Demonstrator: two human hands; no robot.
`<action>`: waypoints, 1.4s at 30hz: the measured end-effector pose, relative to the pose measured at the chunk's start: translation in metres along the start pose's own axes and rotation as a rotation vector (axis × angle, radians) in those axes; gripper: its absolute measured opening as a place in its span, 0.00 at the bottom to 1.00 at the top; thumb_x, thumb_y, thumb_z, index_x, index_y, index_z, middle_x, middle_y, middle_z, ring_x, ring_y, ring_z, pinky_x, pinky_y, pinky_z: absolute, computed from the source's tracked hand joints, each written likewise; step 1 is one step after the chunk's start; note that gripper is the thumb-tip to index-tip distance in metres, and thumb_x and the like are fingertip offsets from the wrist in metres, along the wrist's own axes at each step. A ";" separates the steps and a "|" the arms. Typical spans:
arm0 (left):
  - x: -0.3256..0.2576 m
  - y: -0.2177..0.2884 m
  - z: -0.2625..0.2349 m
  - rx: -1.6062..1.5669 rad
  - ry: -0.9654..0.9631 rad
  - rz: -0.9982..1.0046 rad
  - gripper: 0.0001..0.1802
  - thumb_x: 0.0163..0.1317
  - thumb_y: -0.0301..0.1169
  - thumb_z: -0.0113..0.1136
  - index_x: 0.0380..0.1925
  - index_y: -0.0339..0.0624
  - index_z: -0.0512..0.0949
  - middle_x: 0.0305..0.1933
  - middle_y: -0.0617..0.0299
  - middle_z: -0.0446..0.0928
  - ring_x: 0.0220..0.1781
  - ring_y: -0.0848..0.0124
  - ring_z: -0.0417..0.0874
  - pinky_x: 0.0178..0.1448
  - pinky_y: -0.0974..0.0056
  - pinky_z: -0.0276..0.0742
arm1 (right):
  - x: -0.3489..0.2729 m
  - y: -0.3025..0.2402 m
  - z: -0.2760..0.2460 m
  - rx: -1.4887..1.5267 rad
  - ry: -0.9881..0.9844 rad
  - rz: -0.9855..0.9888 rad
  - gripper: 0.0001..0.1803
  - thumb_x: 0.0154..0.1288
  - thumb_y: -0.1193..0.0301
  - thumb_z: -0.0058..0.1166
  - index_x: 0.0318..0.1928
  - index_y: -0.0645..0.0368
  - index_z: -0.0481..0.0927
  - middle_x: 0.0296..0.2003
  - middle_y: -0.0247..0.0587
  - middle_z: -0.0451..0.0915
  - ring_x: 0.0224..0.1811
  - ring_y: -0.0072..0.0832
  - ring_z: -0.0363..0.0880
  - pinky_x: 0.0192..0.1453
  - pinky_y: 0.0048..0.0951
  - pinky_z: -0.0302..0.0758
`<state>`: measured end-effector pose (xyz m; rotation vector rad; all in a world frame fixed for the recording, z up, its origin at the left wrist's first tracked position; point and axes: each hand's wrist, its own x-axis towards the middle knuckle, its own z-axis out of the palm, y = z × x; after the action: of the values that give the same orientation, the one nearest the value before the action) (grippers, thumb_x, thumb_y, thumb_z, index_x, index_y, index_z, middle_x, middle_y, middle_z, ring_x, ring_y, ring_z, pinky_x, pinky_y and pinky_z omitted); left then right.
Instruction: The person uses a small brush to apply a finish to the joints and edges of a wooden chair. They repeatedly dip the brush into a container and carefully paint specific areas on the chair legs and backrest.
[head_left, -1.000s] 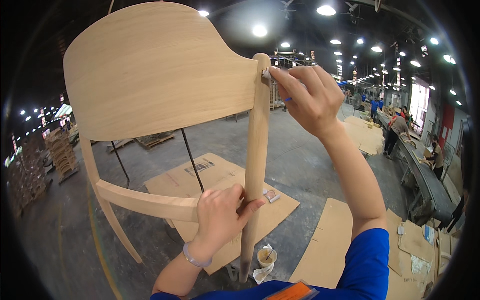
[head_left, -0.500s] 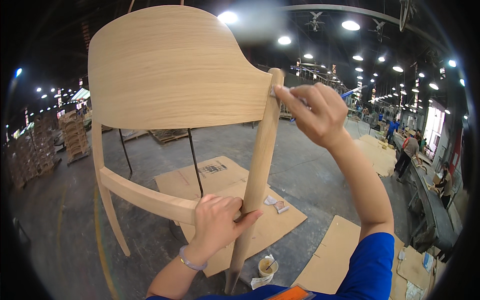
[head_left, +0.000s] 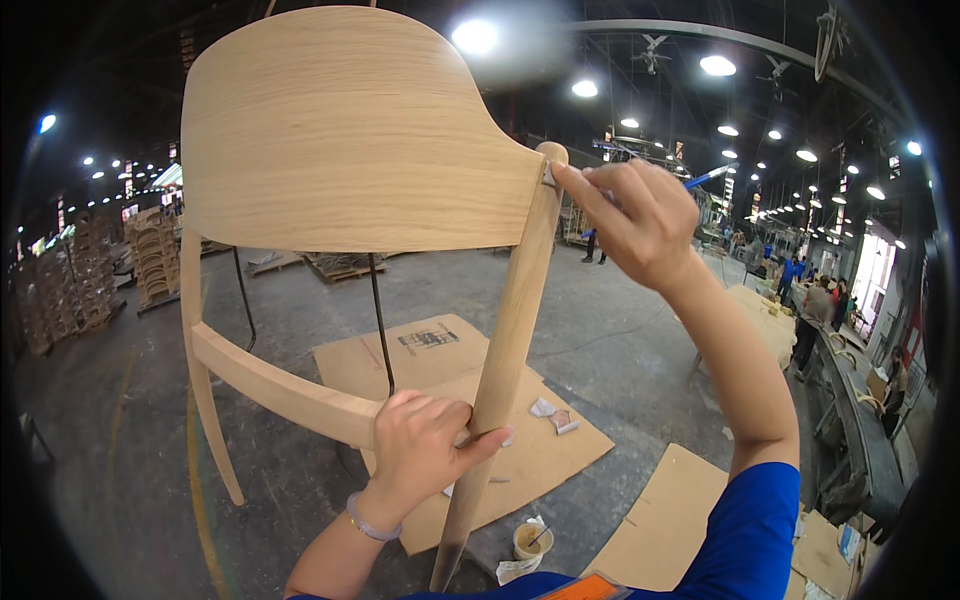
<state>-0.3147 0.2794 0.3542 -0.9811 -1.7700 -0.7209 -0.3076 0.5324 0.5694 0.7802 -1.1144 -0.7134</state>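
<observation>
A pale unfinished wooden chair frame [head_left: 350,140] is held up in front of me, its curved backrest at the top. My left hand [head_left: 420,450] grips the round leg [head_left: 505,340] where the side rail [head_left: 270,385] joins it. My right hand [head_left: 640,215] is at the top of that leg, fingers pinched on a small grey scrap [head_left: 549,174] pressed against the joint between leg and backrest. A blue-handled tool [head_left: 705,180] sticks out behind my right hand.
Flat cardboard sheets [head_left: 440,370] lie on the concrete floor below, with a small cup [head_left: 532,541] and crumpled rags [head_left: 555,415]. Stacks of wooden parts [head_left: 150,255] stand at left. People [head_left: 815,320] work at a long bench on the right.
The chair has shifted right and lower in my view. My right hand has stayed at the leg top, and my left hand has kept its grip on the leg.
</observation>
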 end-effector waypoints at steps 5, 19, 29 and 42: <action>-0.002 -0.010 0.002 0.043 0.015 0.027 0.27 0.53 0.54 0.76 0.14 0.47 0.76 0.14 0.66 0.71 0.18 0.65 0.75 0.33 0.62 0.69 | 0.000 -0.002 0.005 -0.003 -0.015 -0.024 0.22 0.53 0.76 0.68 0.52 0.52 0.90 0.28 0.27 0.76 0.24 0.19 0.72 0.24 0.24 0.66; -0.009 -0.026 0.005 0.031 0.033 0.014 0.25 0.50 0.52 0.78 0.17 0.45 0.78 0.15 0.64 0.72 0.19 0.61 0.75 0.34 0.60 0.69 | 0.006 -0.008 0.020 0.068 -0.001 -0.114 0.19 0.56 0.72 0.63 0.50 0.55 0.87 0.27 0.27 0.71 0.24 0.19 0.70 0.24 0.24 0.65; -0.011 -0.039 0.008 0.057 0.062 0.020 0.27 0.49 0.53 0.78 0.15 0.45 0.75 0.15 0.64 0.71 0.19 0.61 0.74 0.34 0.60 0.70 | -0.002 -0.011 0.038 0.089 0.017 -0.090 0.18 0.55 0.73 0.65 0.49 0.54 0.87 0.25 0.27 0.69 0.23 0.20 0.70 0.23 0.24 0.65; -0.014 -0.051 0.017 0.124 0.082 0.051 0.27 0.51 0.53 0.77 0.14 0.46 0.76 0.14 0.66 0.71 0.19 0.63 0.75 0.34 0.61 0.70 | -0.003 -0.022 0.057 0.181 0.097 -0.111 0.19 0.52 0.77 0.65 0.46 0.52 0.90 0.25 0.27 0.74 0.23 0.21 0.72 0.23 0.25 0.67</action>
<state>-0.3631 0.2629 0.3327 -0.8974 -1.6915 -0.6043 -0.3649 0.5126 0.5627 1.0270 -1.0637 -0.6664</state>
